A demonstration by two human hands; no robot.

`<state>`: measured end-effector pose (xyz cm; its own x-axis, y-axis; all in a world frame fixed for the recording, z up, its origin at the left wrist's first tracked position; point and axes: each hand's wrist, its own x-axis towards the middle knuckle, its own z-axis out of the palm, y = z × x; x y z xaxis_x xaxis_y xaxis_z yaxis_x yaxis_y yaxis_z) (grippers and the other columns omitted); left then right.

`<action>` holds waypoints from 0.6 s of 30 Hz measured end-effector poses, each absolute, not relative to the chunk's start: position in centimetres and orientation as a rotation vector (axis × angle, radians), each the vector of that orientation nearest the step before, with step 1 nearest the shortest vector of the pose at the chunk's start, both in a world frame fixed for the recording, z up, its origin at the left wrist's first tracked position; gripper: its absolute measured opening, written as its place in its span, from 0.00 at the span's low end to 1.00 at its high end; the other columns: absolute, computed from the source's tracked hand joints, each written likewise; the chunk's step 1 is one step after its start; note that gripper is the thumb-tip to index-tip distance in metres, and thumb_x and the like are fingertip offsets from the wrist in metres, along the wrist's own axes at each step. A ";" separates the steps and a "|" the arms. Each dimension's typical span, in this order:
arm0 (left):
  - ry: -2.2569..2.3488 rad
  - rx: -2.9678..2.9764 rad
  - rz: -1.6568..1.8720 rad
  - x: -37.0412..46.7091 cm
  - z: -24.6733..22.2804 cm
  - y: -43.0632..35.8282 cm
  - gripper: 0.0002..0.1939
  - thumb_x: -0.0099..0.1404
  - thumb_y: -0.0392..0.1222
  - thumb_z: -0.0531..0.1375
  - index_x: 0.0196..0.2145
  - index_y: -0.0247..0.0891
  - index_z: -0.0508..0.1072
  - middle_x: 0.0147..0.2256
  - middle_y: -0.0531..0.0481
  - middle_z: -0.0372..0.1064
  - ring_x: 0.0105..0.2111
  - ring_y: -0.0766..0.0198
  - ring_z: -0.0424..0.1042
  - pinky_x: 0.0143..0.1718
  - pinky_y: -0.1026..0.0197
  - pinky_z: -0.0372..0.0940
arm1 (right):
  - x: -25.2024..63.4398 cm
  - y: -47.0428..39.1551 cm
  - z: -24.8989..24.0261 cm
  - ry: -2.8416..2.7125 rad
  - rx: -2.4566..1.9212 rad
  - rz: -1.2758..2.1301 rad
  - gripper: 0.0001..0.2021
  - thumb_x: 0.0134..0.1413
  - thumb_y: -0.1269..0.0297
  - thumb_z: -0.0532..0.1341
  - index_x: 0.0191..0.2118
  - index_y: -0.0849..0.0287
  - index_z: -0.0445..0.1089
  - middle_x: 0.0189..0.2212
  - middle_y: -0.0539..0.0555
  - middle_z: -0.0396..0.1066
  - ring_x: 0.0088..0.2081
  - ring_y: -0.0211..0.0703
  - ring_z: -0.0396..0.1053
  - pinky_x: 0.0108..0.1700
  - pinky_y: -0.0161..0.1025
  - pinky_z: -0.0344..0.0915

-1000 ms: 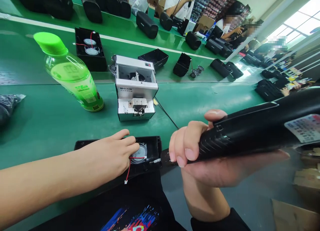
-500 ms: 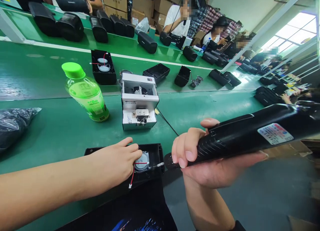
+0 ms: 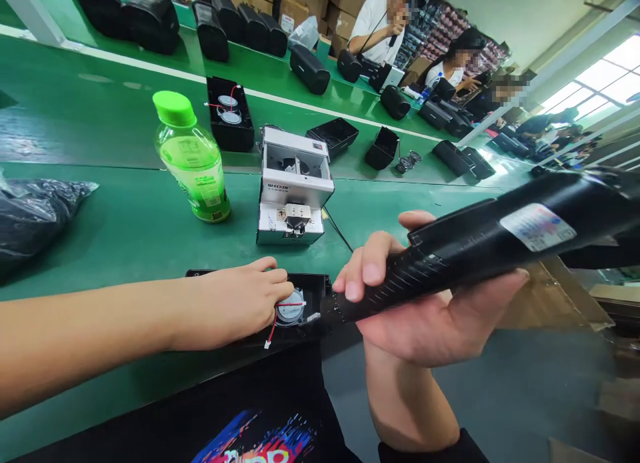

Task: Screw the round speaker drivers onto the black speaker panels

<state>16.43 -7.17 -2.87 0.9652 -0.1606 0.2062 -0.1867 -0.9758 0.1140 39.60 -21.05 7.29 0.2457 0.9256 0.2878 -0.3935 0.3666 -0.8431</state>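
A black electric screwdriver (image 3: 450, 249) with a label crosses the right side, and my right hand (image 3: 425, 303) is wrapped round it. Its tip end points left, over the right end of an open black speaker housing (image 3: 316, 289). Inside that housing lies a round speaker driver (image 3: 291, 307) with red and black wires and a white plug. My left hand (image 3: 245, 303) rests on the housing with its fingers bent at the driver's left edge; what the fingertips hold, if anything, is hidden.
A white WEIXIN machine (image 3: 295, 186) stands behind the housing, with a green-capped bottle (image 3: 193, 163) to its left. A black plastic bag (image 3: 40, 216) lies far left. Open housings (image 3: 230, 126) and closed speakers (image 3: 309, 69) sit further back. Several people (image 3: 375, 33) are across the benches.
The view has shifted, so bench items appear slightly higher and further right. The screwdriver stays in my right hand near the housing, and my left hand stays at the driver.
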 end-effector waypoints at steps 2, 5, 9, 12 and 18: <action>-0.245 2.952 0.306 16.4 -2.9 -7.1 0.21 0.66 0.33 0.83 0.29 0.46 0.76 0.39 0.51 0.79 0.43 0.53 0.76 0.57 0.44 0.68 | 39.3 -20.9 7.7 -0.892 -0.744 1.048 0.28 0.78 0.26 0.76 0.55 0.47 0.92 0.30 0.47 0.84 0.27 0.45 0.82 0.34 0.45 0.85; -0.189 2.886 0.343 16.2 -2.3 -7.1 0.16 0.72 0.34 0.81 0.34 0.47 0.80 0.39 0.53 0.81 0.41 0.54 0.79 0.58 0.44 0.70 | 38.9 -20.9 8.2 -0.897 -0.742 1.102 0.29 0.79 0.27 0.75 0.55 0.51 0.92 0.27 0.48 0.83 0.24 0.45 0.80 0.31 0.44 0.81; -0.056 2.772 0.444 14.1 -0.1 -6.9 0.13 0.87 0.37 0.67 0.40 0.49 0.81 0.41 0.56 0.85 0.40 0.58 0.82 0.61 0.46 0.73 | 38.6 -21.0 9.4 -0.952 -0.726 1.207 0.28 0.79 0.29 0.76 0.60 0.48 0.92 0.29 0.49 0.86 0.27 0.48 0.82 0.36 0.49 0.84; 0.267 2.683 0.704 10.4 0.6 -7.5 0.11 0.92 0.43 0.61 0.52 0.51 0.84 0.50 0.55 0.89 0.48 0.58 0.87 0.64 0.50 0.76 | 38.0 -20.8 9.9 -1.017 -0.725 1.251 0.24 0.81 0.31 0.75 0.59 0.46 0.93 0.30 0.49 0.85 0.27 0.49 0.82 0.37 0.50 0.85; 1.145 2.010 1.119 4.1 -5.8 -14.5 0.36 0.90 0.50 0.68 0.88 0.58 0.68 0.85 0.53 0.72 0.84 0.43 0.75 0.89 0.40 0.70 | 35.8 -20.5 7.4 -1.249 -0.706 1.014 0.28 0.93 0.34 0.61 0.61 0.49 0.92 0.25 0.45 0.78 0.23 0.42 0.78 0.33 0.44 0.83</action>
<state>4.07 -14.54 -5.77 0.2851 0.8774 0.3859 0.4058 -0.4752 0.7807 35.84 -20.46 7.37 0.0062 0.9057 0.4238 -0.2281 0.4139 -0.8813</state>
